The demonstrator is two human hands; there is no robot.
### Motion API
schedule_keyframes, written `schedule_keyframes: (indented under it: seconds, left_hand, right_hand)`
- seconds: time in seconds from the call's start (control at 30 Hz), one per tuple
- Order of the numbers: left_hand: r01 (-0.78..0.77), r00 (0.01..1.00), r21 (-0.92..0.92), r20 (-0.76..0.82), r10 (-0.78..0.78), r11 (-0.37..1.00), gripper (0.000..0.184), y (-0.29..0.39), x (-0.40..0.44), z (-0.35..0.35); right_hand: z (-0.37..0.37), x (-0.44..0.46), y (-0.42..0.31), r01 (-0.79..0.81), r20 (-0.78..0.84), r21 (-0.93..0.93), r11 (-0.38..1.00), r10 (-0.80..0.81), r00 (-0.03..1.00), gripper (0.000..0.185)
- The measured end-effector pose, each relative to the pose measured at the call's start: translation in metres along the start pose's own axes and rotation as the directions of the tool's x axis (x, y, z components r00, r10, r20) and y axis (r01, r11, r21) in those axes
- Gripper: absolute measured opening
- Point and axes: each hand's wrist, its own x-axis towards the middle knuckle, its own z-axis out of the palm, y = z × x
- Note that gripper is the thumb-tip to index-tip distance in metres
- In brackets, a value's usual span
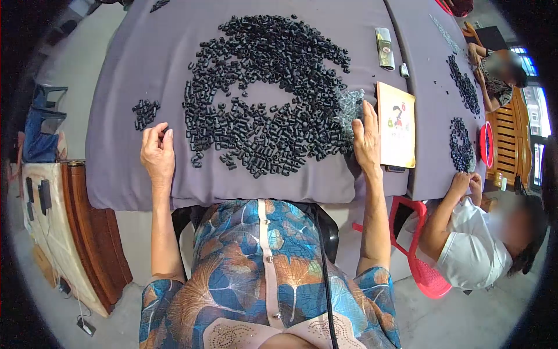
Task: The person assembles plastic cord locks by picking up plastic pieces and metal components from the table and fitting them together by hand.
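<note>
Many small black cylindrical pieces (273,64) lie spread in a broad ring on the grey cloth. Left of them is a small separate group of black pieces (145,114). Just below this group is my left hand (157,152), its fingers curled together; a dark bit shows at the fingertips, too small to name surely. My right hand (367,139) rests at the right edge of the ring, fingers apart, beside a heap of clear small pieces (350,107). Whether it touches that heap is hard to tell.
A booklet (397,125) and a packet (384,48) lie right of the ring. Two people sit at the right, near more black pieces (462,84) and a red basket (487,144). A pink chair (427,276) stands at the lower right.
</note>
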Motion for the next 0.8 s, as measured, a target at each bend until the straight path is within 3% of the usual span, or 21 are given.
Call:
schedule_keyframes:
  seconds: [0.2,0.33,0.47,0.7,0.8]
  left_hand:
    - [0.018,1.0,-0.016,-0.002,-0.018,1.0,0.017,-0.003,0.0,0.0]
    - [0.015,1.0,-0.015,0.006,-0.015,1.0,0.016,-0.004,0.0,0.0]
    - [0.005,1.0,-0.039,0.008,-0.005,0.999,0.014,-0.004,0.0,0.001]
    - [-0.02,1.0,-0.042,0.007,0.02,0.999,0.015,-0.001,0.001,-0.001]
    - [-0.047,0.999,-0.069,-0.013,0.046,0.997,0.016,-0.002,0.0,0.0]
  right_hand:
    - [-0.004,0.0,0.013,-0.002,-0.019,0.269,0.963,0.007,1.0,0.044]
    - [-0.007,-0.006,0.013,-0.099,-0.037,0.63,0.77,0.158,0.987,0.043]
    - [-0.002,-0.005,0.029,-0.035,-0.073,0.555,0.831,0.091,0.993,0.049]
    - [-0.005,0.02,0.013,-0.033,-0.107,0.676,0.736,0.143,0.984,0.064]
    - [-0.002,0.034,0.017,0.029,-0.099,0.639,0.769,0.045,0.994,0.063]
